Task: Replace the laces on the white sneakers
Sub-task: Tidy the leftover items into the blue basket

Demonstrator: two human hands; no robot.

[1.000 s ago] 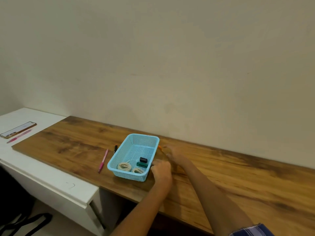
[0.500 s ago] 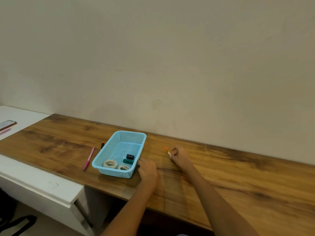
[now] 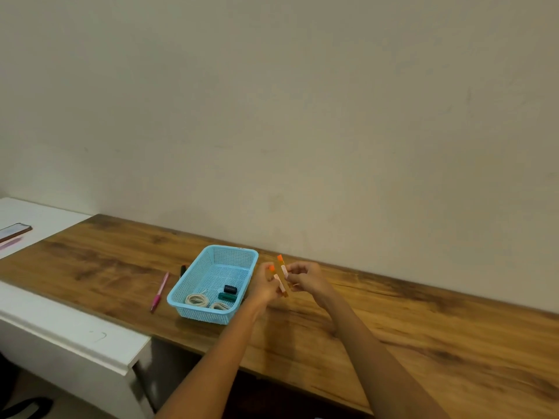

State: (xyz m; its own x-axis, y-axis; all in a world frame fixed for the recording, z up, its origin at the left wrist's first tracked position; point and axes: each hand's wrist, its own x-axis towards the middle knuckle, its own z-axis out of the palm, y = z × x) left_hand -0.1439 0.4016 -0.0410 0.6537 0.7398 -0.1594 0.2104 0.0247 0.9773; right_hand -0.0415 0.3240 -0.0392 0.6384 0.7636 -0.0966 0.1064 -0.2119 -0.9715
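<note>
Above the wooden surface (image 3: pixel 393 343), near the centre of the view, the left hand (image 3: pixel 264 285) curls its fingers round one orange-capped marker (image 3: pixel 277 279), held tilted with its cap up toward 11 o'clock. The right hand (image 3: pixel 305 278) pinches a second orange-capped marker (image 3: pixel 283 269) just beside the first, so the two pens stand close together between the hands.

At 9 o'clock from the left hand sits a light blue mesh basket (image 3: pixel 211 261). Inside it, at its near end, lie two coiled cream laces (image 3: pixel 197 299), with a small black object (image 3: pixel 230 288) and a small green object (image 3: pixel 227 296) beside them.

Further toward 9 o'clock of the basket a pink pen (image 3: pixel 159 291) lies on the surface, and a black pen (image 3: pixel 182 270) rests just beside the basket's left wall. A phone (image 3: pixel 13 231) lies on the white desk (image 3: pixel 60 328) at the far left.
</note>
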